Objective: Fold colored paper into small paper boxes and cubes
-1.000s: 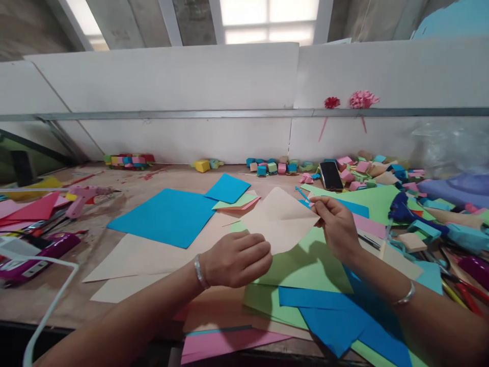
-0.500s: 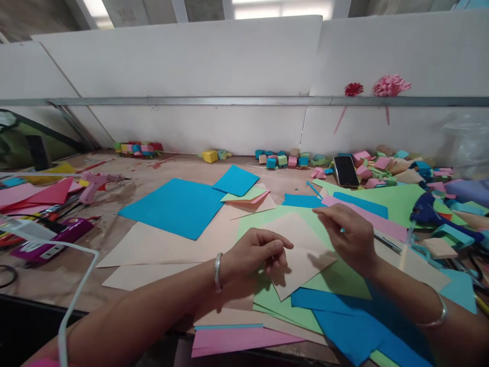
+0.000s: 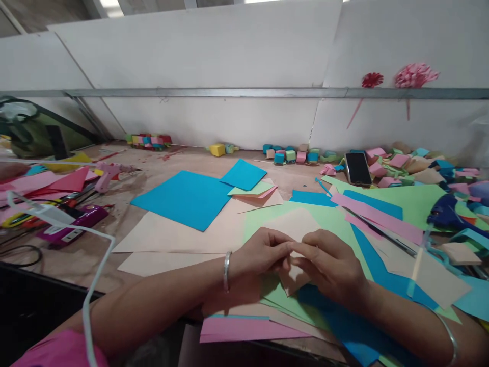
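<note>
A beige paper square (image 3: 296, 227) lies on green sheets (image 3: 336, 219) near the table's front edge. My left hand (image 3: 260, 252) and my right hand (image 3: 330, 265) meet over its near half, fingertips pinched together on the paper. Both hands press it down against the green sheets. Each wrist wears a silver bangle. The paper's near corner pokes out below my fingers; its middle is hidden by them.
Blue (image 3: 187, 196), beige, pink and green sheets cover the wooden table. A black phone (image 3: 357, 168) lies at the back right among small folded paper cubes (image 3: 290, 154). A pink glue gun (image 3: 110, 171) and purple stapler (image 3: 74, 227) sit at left; a white cable (image 3: 91, 285) crosses the front left.
The beige paper was held up in the air, then came down onto the green sheets. My right hand moved left to meet my left hand over it. The view tilted down.
</note>
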{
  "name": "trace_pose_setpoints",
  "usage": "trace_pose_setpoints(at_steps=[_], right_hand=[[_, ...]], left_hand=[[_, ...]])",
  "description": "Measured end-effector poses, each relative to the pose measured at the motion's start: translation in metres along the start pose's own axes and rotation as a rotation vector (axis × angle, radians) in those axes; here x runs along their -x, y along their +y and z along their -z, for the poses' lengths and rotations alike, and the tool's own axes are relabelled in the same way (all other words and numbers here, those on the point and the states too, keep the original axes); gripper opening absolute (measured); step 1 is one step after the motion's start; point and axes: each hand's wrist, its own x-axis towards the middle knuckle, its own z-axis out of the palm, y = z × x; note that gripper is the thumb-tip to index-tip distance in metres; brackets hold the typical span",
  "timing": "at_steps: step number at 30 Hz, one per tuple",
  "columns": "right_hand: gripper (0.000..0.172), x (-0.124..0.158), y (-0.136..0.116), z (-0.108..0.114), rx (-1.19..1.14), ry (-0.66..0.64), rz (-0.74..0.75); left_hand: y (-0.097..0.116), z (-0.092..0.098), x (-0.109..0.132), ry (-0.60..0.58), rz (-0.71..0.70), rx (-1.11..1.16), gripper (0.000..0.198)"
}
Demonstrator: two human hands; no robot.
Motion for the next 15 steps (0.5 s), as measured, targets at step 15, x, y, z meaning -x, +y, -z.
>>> trace_pose_setpoints(at_steps=[15], right_hand=[[0.025,-0.006,-0.046,0.01,0.253,-0.04,0.494]], left_hand=[[-0.01,-0.025,0.008,0.225,-0.112,-0.283,0.025]])
